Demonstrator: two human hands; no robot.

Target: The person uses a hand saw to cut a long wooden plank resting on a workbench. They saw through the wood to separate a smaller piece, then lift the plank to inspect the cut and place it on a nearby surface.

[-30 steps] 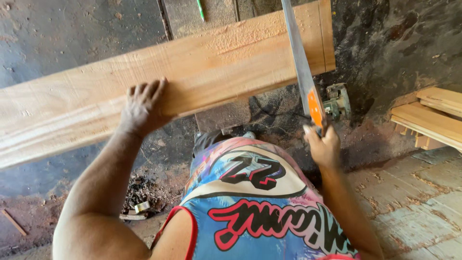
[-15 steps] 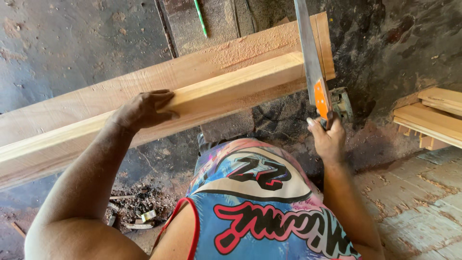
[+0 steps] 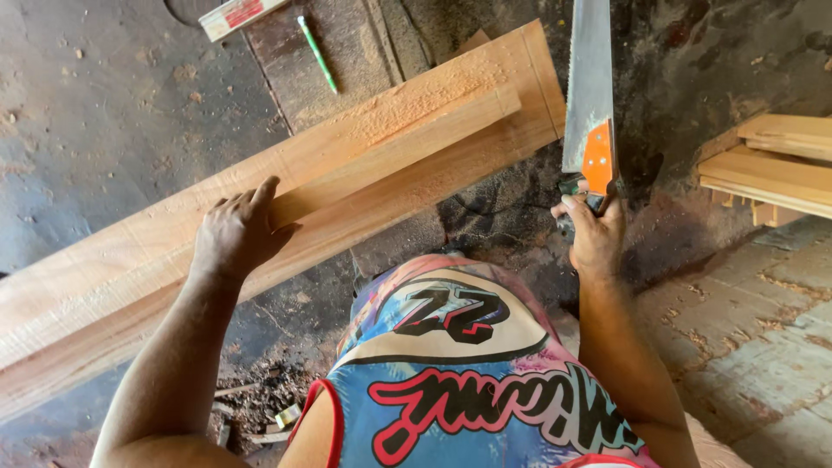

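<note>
My left hand [image 3: 236,232] lies flat on a narrow wooden strip [image 3: 407,160], fingers spread over its near end. The strip rests on a long wide plank [image 3: 130,269] that runs from lower left to upper right. My right hand [image 3: 593,232] grips the handle of a hand saw [image 3: 589,87] with a grey blade and an orange patch. The saw points upward, just off the plank's right end, blade clear of the wood. Sawdust covers part of the plank's top edge.
A green pencil [image 3: 317,54] and a folding rule [image 3: 234,16] lie on a dark board beyond the plank. Stacked light planks [image 3: 771,169] sit at the right. Wood scraps [image 3: 260,407] litter the dark floor under my left arm. My patterned shirt fills the bottom centre.
The plank has tipped from on edge to lying flatter, showing the narrow strip on top. My left hand went from gripping its edge to resting flat. The saw stayed upright at the right.
</note>
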